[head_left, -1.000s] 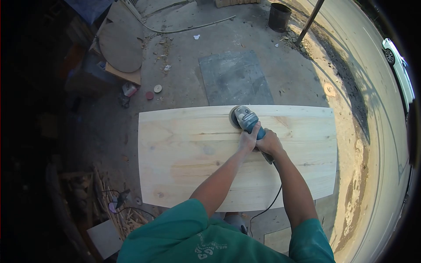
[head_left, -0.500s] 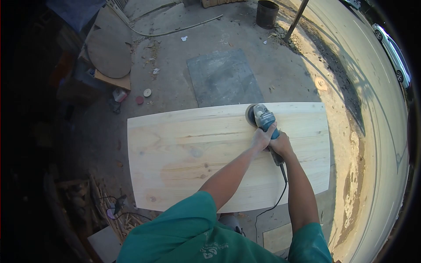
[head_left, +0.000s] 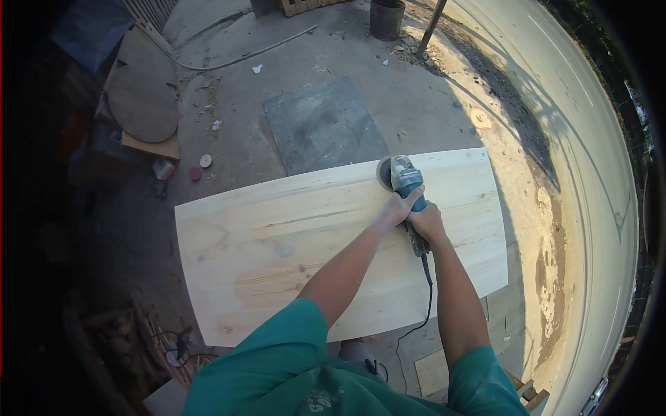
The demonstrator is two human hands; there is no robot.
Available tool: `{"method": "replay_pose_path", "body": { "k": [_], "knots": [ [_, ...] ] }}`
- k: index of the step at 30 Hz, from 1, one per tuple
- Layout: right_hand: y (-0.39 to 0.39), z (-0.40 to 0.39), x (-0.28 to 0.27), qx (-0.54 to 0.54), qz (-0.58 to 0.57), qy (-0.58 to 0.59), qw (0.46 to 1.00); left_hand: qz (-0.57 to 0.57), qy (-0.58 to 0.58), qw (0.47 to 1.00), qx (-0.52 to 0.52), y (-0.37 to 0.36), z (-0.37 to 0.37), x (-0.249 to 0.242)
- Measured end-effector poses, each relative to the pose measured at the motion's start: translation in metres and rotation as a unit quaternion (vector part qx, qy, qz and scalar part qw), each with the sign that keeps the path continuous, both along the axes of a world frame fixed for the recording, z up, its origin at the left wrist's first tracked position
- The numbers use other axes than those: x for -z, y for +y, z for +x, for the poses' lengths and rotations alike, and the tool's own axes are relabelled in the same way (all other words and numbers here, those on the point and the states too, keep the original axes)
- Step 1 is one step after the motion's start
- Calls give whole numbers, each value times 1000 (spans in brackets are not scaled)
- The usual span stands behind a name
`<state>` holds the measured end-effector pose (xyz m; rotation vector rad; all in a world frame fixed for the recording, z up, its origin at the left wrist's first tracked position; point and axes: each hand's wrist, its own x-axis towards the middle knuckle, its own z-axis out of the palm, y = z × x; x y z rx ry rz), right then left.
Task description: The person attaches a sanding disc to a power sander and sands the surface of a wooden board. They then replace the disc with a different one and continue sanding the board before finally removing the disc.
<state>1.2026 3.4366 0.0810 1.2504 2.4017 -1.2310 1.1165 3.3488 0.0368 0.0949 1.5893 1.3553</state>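
Note:
A pale wooden board lies flat in front of me. A blue-and-grey angle grinder rests with its disc on the board's far edge, right of centre. My left hand grips the grinder's body just behind the head. My right hand is closed around the rear handle, right beside the left hand. A black power cord hangs from the handle toward me, down past the board's near edge.
Concrete floor surrounds the board, with a dark grey slab beyond it. Round and flat wood pieces lie at far left, a dark bucket and a pole at the far end. A sunlit road runs along the right. Wood scraps sit at lower left.
The grinder and both hands have shifted along the board's far edge, first rightward, then slightly back. My view has turned, so the board now looks tilted.

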Motion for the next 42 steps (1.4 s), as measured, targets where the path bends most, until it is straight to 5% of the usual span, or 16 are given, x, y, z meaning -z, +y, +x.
{"method": "replay_pose_path", "body": {
  "k": [5,10,11,15,19,23,26,30,32,36,42],
  "knots": [
    [-90,-8,-29,-191,3,-105,976,64,25,954,-292,-107,47,21],
    [-48,31,-17,-109,-5,-82,991,36,121,973,-191,-52,65,53],
    [-27,40,-18,-58,-13,-75,995,37,55,988,-138,-32,67,8],
    [46,81,10,51,2,1,999,-10,12,998,60,51,72,4],
    [25,83,8,13,-20,6,1000,-23,1,1000,11,23,82,-5],
    [-62,84,-9,-143,10,-88,986,53,62,973,-217,-74,126,33],
    [-88,110,-19,-182,25,-86,979,24,26,970,-241,-106,160,22],
    [-41,172,-12,-49,-11,-50,997,1,11,997,-73,-43,195,32],
    [-14,209,-4,23,-2,0,1000,-22,-7,1000,21,-13,210,-10],
    [-9,258,-1,121,18,15,992,-45,8,986,163,12,236,-20],
    [-81,275,6,158,-50,73,983,-34,-1,984,176,-54,247,-21]
  ]
}}
